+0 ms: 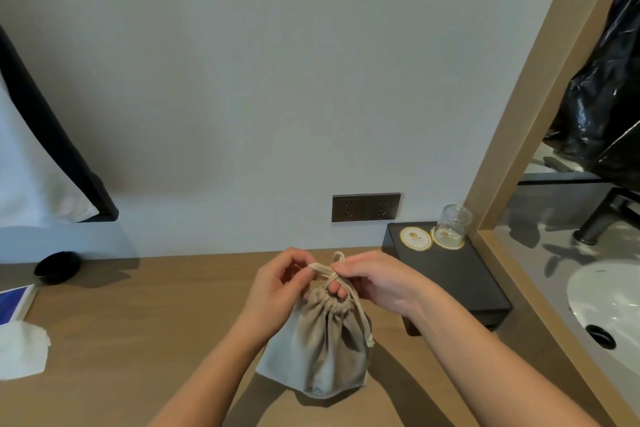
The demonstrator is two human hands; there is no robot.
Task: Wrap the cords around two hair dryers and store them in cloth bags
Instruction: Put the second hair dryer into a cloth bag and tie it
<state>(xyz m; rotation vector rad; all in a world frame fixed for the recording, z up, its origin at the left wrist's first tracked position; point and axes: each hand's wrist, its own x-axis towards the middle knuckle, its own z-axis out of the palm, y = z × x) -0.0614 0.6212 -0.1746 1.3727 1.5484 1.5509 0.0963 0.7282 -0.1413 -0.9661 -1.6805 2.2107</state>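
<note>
Cloth bag (317, 350) upright, gathered mouth up, drawstring (325, 270) pinched

No lettering can be read anywhere. On the black rectangular tray (460, 274) at the far right of the wooden counter lie two round white coasters with gold rims (415, 238), each bearing a small gold emblem too small to make out. The blue booklet (14, 302) at the left edge shows no legible print.

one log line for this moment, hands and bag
left hand: pinching drawstring | right hand: pinching drawstring at knot | cloth bag: cinched shut, standing on table | hair dryer: not visible
</note>
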